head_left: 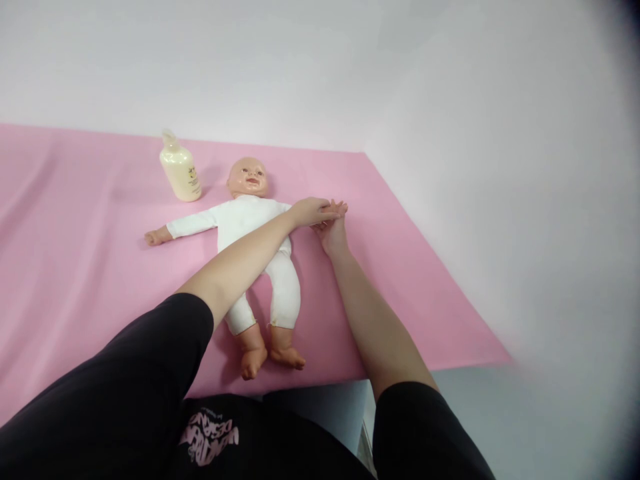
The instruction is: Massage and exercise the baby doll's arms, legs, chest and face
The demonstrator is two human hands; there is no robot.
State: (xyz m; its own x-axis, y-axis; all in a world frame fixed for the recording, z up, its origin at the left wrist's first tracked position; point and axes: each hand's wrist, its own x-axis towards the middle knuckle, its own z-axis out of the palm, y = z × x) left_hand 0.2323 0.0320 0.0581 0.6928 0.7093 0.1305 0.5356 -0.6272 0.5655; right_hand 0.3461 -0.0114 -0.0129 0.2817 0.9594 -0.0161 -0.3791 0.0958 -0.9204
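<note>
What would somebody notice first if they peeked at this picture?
Probably the baby doll in white, lying on its back in the middle of the pink sheet. Both hands meet at the doll's outstretched arm on the right: the left hand reaches across its body, the right hand comes from below. A cream bottle stands by the doll's head.

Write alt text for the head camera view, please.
Both hands, left hand and right hand, meet at the outstretched arm of a baby doll in white lying face up on a pink sheet. A cream lotion bottle stands near its head.
</note>
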